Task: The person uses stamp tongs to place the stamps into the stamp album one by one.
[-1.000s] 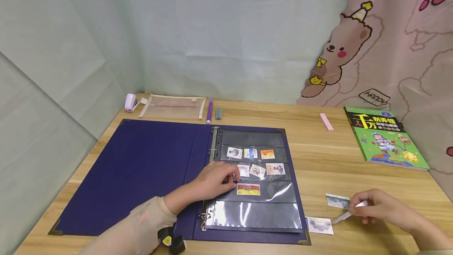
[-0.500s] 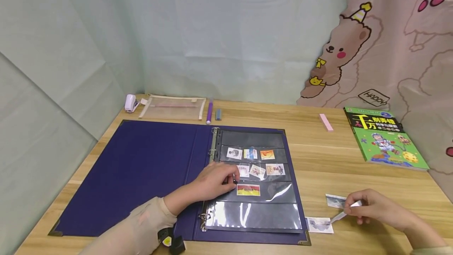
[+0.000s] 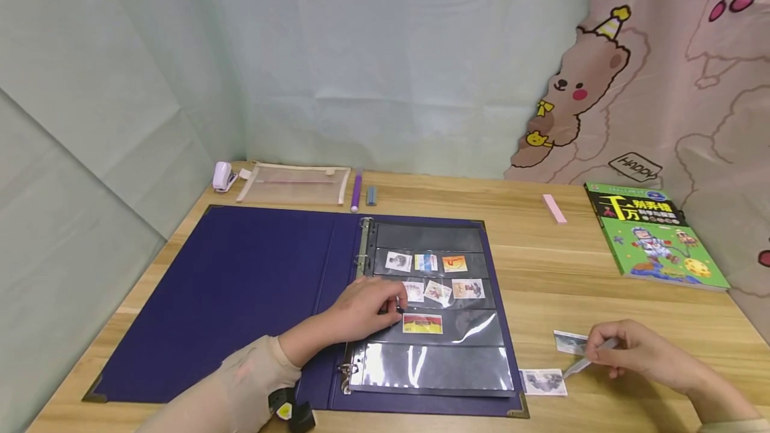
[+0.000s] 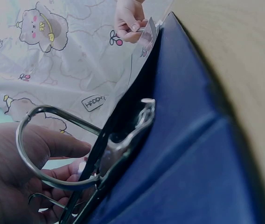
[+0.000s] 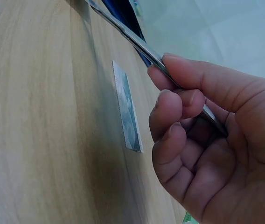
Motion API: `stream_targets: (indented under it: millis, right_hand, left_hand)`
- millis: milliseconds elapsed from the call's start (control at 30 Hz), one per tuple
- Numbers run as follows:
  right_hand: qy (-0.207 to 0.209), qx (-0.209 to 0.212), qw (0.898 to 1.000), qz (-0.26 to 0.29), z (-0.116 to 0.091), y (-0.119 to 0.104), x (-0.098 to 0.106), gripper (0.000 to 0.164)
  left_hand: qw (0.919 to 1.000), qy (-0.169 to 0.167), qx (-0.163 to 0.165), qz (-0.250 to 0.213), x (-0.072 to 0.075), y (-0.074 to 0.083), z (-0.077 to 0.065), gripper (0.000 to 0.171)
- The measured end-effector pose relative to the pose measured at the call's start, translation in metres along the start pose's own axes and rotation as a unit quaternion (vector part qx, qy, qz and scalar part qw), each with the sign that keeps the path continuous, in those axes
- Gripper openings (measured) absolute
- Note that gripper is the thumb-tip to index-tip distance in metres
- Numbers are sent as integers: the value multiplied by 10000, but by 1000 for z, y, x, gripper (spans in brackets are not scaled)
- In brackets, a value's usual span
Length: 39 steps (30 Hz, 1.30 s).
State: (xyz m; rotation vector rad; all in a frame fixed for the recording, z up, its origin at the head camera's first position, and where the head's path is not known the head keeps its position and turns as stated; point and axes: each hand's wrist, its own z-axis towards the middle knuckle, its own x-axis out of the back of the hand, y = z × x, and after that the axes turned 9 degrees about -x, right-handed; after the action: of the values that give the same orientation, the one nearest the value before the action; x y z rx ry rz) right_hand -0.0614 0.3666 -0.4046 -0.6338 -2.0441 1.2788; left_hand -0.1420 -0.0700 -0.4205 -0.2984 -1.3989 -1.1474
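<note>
An open navy stamp album (image 3: 265, 299) bears a black pocket page (image 3: 433, 366) on metal rings (image 4: 30, 154). My left hand (image 3: 367, 309) rests on the page, thumb and fingertips pinching the pocket strip's edge beside a red-and-yellow stamp (image 3: 422, 323). Several other stamps sit in the two rows above. My right hand (image 3: 631, 353) holds tweezers (image 3: 580, 365) between thumb and fingers. Their tips are at the right edge of a pale stamp (image 3: 544, 381) by the album's lower right corner; whether they grip it, I cannot tell. A grey-green stamp (image 5: 127, 109) lies on the table near that hand.
Along the back stand a small stapler (image 3: 223, 177), a mesh zip pouch (image 3: 295, 183), a purple pen (image 3: 356, 192) and a small grey-blue item (image 3: 371, 196). A pink strip (image 3: 554, 208) and a green book (image 3: 658, 236) lie at the right. Curtains rise behind the wooden table (image 3: 529, 272).
The tweezers first moved left over the pale stamp, then back to its right edge, tilting slightly. My left hand, the album and the stamps have stayed in place.
</note>
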Motion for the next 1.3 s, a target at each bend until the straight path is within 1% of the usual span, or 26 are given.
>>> stream_targets:
  millis: [133, 333, 500, 767, 1067, 1133, 1300]
  right_hand:
    - [201, 65, 9994, -269, -1, -3, -1, 18]
    - [329, 270, 9975, -559, -3, -6, -1, 17]
    - [487, 226, 9960, -710, -8, -7, 2, 18]
    - [528, 406, 9945, -812, -18, -8, 13, 19]
    - [499, 668, 9939, -724, -25, -15, 26, 24]
    - [515, 667, 9936, -757, -25, -18, 28, 24]
    - [671, 473, 9925, -911, -25, -26, 32, 22]
  left_hand:
    - [10000, 12, -6, 7, 0, -1, 0, 12]
    - [10000, 10, -21, 26, -1, -1, 0, 12]
    - [10000, 6, -34, 28, -2, -2, 0, 12]
    - [10000, 15, -45, 39, -2, -2, -1, 11]
    - [10000, 23, -53, -1, -1, -1, -1, 11]
    - [10000, 28, -57, 6, -1, -1, -1, 11]
    - [10000, 30, -67, 24, -2, -2, 0, 11]
